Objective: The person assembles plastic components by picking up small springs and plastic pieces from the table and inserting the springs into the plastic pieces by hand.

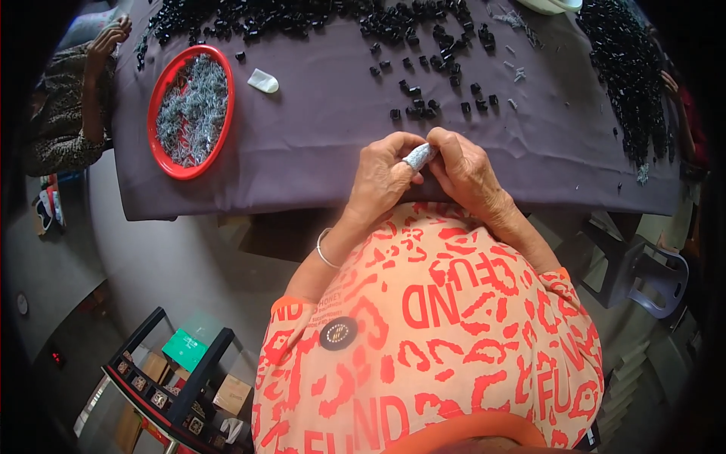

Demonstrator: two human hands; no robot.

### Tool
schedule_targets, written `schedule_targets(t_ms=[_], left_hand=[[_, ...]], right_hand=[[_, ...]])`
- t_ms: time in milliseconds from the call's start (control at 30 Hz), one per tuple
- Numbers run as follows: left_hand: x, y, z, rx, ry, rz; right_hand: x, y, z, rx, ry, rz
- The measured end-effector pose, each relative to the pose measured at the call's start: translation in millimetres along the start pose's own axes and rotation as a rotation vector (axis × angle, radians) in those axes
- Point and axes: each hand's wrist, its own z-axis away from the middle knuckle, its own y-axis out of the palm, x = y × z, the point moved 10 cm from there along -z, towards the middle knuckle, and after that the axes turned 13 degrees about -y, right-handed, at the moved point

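My left hand (380, 172) and my right hand (470, 172) meet close together over the table's near edge, in front of my chest. A pale grey-white finger cot (418, 157) covers the left thumb. Both hands are closed, their fingertips pinched together at the tip of that cot. Whatever lies between the fingers is hidden or too small to name. Just beyond my hands is a loose scatter of small black plastic pieces (414, 112). Another white finger cot (263, 81) lies on the cloth to the left.
A red oval tray (156, 140) of small grey-clear parts stands at the left of the cloth-covered table (302, 166). Black pieces are heaped along the far side (265, 19) and the right (624, 68). Other people's hands (112, 34) show at both sides. A plastic chair (658, 276) stands right.
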Motion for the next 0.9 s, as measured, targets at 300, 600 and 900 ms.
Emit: schedule_targets(t_ms=[300, 600, 900], left_hand=[[14, -3, -8, 0.093, -0.159, 0.060], [-28, 20, 17, -0.158, 0.759, -1.029], [-5, -6, -2, -0.142, 0.445, -0.497]], right_hand=[[-4, 5, 7, -0.063, -0.024, -0.078], [29, 8, -33, 0.017, -0.174, -0.144], [18, 37, -26, 0.099, -0.192, -0.141]])
